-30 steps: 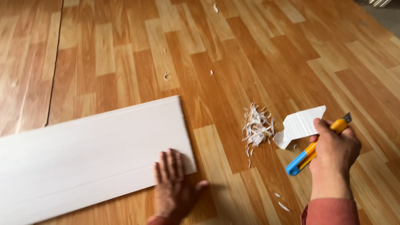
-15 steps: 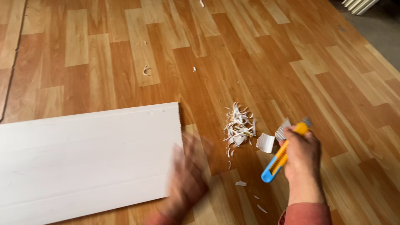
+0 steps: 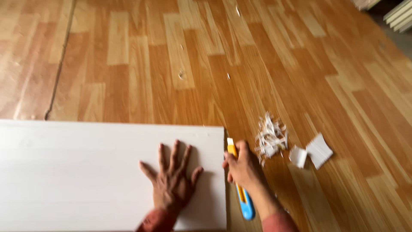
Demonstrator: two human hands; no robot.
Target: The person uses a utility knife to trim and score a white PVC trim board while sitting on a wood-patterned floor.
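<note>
White board (image 3: 86,172) under flat, spread left hand (image 3: 171,182); right hand (image 3: 242,167) grip clamped on yellow-blue knife (image 3: 241,193) at board edge.

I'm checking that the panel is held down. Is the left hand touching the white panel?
Touching. The head view shows the left hand lying flat, fingers spread, on the white panel.

No packages, labels, signs or screens in view
</note>
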